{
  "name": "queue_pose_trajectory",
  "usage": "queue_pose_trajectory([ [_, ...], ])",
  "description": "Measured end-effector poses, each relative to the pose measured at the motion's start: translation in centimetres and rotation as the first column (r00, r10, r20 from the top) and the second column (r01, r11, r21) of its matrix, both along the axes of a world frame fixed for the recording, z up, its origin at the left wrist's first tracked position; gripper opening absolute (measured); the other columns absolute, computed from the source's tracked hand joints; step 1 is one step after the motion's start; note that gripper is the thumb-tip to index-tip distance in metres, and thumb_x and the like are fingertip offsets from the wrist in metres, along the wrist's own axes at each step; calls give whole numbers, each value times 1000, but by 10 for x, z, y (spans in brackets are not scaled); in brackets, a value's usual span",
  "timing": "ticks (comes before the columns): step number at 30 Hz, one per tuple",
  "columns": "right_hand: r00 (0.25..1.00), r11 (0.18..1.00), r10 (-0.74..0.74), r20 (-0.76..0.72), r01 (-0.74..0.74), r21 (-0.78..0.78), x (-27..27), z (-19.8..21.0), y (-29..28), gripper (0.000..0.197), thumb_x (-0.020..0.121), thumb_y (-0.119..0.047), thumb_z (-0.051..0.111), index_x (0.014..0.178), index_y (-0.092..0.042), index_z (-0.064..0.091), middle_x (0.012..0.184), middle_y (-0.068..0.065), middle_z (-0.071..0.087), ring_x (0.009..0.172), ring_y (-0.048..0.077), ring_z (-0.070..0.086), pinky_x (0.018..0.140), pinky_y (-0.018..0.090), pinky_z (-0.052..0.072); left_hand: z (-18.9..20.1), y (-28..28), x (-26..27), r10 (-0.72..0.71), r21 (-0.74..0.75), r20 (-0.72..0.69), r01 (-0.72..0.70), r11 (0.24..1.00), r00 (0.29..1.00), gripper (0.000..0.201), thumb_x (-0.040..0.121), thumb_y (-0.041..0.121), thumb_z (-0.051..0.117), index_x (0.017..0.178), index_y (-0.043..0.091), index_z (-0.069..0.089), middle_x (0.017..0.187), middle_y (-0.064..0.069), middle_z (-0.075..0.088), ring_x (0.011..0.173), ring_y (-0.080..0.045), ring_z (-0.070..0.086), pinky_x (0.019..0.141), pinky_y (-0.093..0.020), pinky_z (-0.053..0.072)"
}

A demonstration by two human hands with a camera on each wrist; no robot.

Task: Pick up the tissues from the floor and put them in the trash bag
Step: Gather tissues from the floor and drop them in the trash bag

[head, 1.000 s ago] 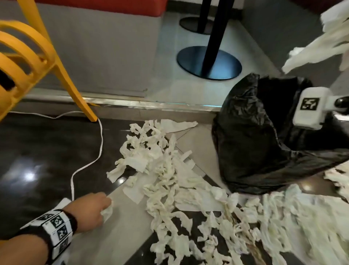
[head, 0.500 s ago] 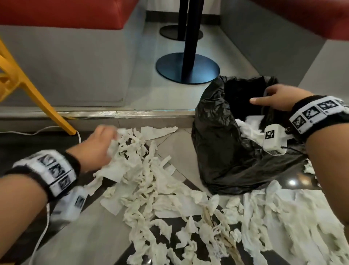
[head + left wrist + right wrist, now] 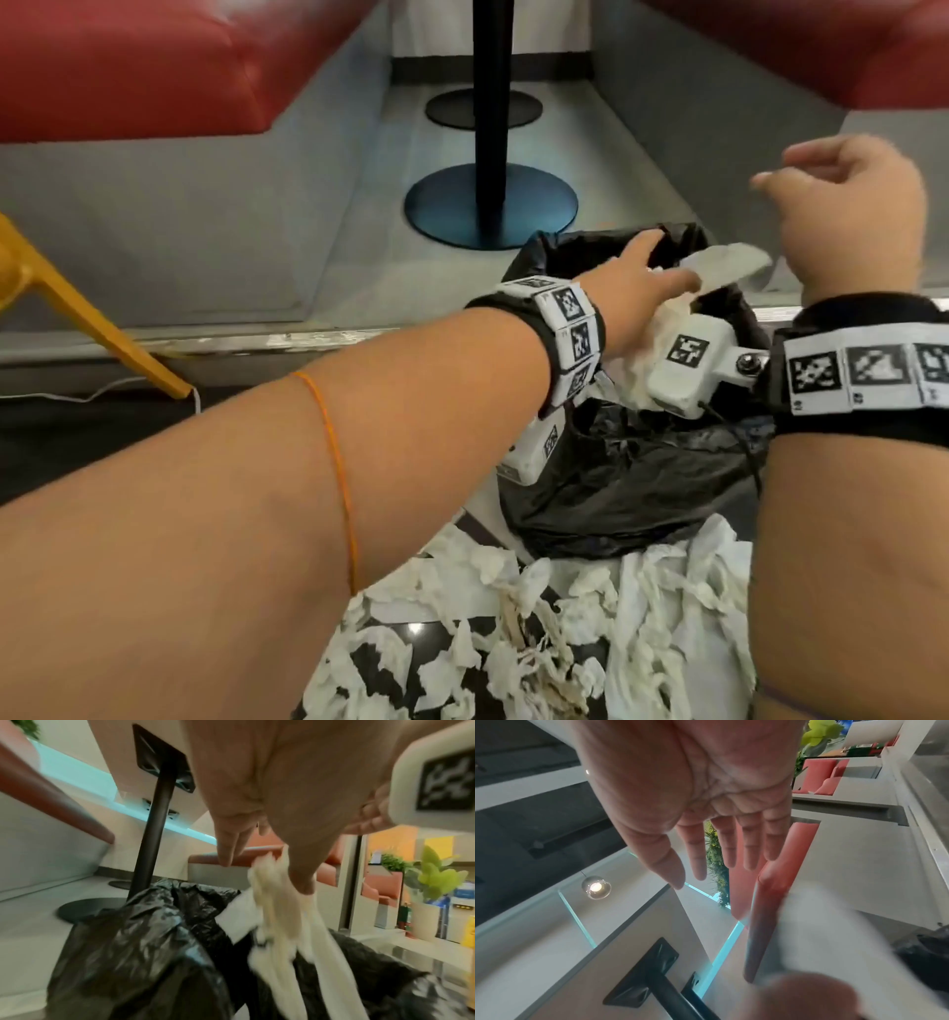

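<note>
Left hand (image 3: 637, 293) out over the mouth of the bag (image 3: 616, 488), thumb and fingers pinching a bunch of tissues (image 3: 277, 914). In the left wrist view, strips hanging straight down from the fingertips (image 3: 226, 854), long axis near vertical, lower ends already below the bag's rim and inside the opening. Directly beneath the hand, then, lies the target: letting go should be enough, no sideways reach needed.

Right hand (image 3: 847, 216) raised above and to the right of the bag, holding nothing; fingers apart and fairly straight in the right wrist view, though looking loosely bent from the head camera. Clearly farther from the opening than the left. A blurred pale shape at the lower right of that wrist view, probably the tissue in the left hand, but too smeared to be sure.

More tissues (image 3: 539, 642) scattered across the floor in front of the bag, below both forearms, well short of the opening; most of the job judged still to do.

No brand or readable words anywhere. Only black-and-white square marker codes on the wristbands (image 3: 570, 334) and on the white camera block (image 3: 683, 360); patterns, not text.
</note>
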State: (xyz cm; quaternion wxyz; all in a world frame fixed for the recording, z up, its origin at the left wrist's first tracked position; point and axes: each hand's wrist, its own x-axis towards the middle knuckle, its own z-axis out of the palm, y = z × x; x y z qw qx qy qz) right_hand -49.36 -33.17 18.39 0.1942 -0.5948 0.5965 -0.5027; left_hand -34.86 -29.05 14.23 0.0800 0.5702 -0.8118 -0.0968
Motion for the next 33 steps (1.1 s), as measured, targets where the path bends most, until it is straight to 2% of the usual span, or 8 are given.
queue_pose_trajectory([
  [3, 1000, 999, 24, -14, -25, -43, 9, 5, 3, 37, 69, -40, 60, 102, -26, 67, 99, -7, 62, 92, 11, 58, 87, 32, 50, 0, 5, 21, -13, 68, 53, 9, 998, 999, 79, 84, 16, 68, 144, 44, 24, 158, -10, -14, 99, -20, 59, 77, -29, 53],
  [7, 992, 988, 127, -23, -128, -82, 47, 12, 17, 21, 68, -49, 59, 89, -44, 60, 105, -8, 65, 97, 16, 63, 90, 37, 51, 0, 33, 103, 42, 78, 110, -51, 996, 993, 75, 84, 21, 67, 142, 45, 24, 159, -4, -9, 118, -24, 55, 86, -29, 48],
  [11, 938, 935, 326, -118, -338, -109, 113, 9, 51, 30, 76, -42, 59, 105, -33, 63, 104, -5, 64, 88, 12, 60, 82, 27, 50, -29, 90, 229, 155, 160, 383, -231, 960, 911, 50, 85, 27, 64, 132, 32, 44, 158, -6, 7, 126, -30, 45, 99, -36, 44],
  [16, 656, 748, 632, -413, -655, 105, 194, -51, 95, 16, 80, -26, 62, 96, -27, 65, 102, -4, 55, 96, 12, 53, 86, 28, 43, -111, 162, 336, 181, 294, 560, -398, 869, 809, 35, 85, 29, 58, 120, 27, 54, 139, -6, 40, 119, -28, 48, 98, -43, 45],
  [22, 258, 560, 823, -507, -525, 641, 245, -173, 130, 19, 84, -26, 56, 100, -32, 64, 115, -3, 57, 105, 20, 56, 90, 35, 48, -226, 218, 296, 134, 434, 233, -226, 872, 963, 46, 88, 30, 56, 132, 29, 43, 134, -7, 37, 118, -29, 44, 96, -38, 43],
  [28, 333, 523, 847, -413, -394, 755, 249, -216, 159, 16, 87, -26, 55, 99, -29, 66, 114, -4, 57, 95, 16, 58, 80, 28, 47, -269, 258, 246, -106, 616, 144, -5, 787, 984, 63, 75, 51, 68, 130, 34, 42, 139, -9, 26, 120, -31, 34, 100, -46, 40],
  [30, 312, 493, 866, -392, -393, 776, 249, -226, 168, 16, 86, -28, 55, 97, -30, 65, 113, -4, 58, 94, 15, 58, 82, 29, 49, -277, 265, 249, -182, 635, 179, 27, 772, 967, 43, 82, 41, 63, 122, 26, 53, 138, -11, 27, 120, -35, 33, 99, -46, 39],
  [33, 291, 456, 886, -361, -405, 792, 253, -238, 176, 17, 86, -28, 54, 99, -31, 66, 114, -7, 59, 92, 12, 57, 82, 29, 49, -278, 268, 267, -30, 651, 84, -32, 759, 996, 28, 90, 25, 54, 116, 16, 59, 132, -10, 42, 117, -32, 46, 96, -36, 41],
])
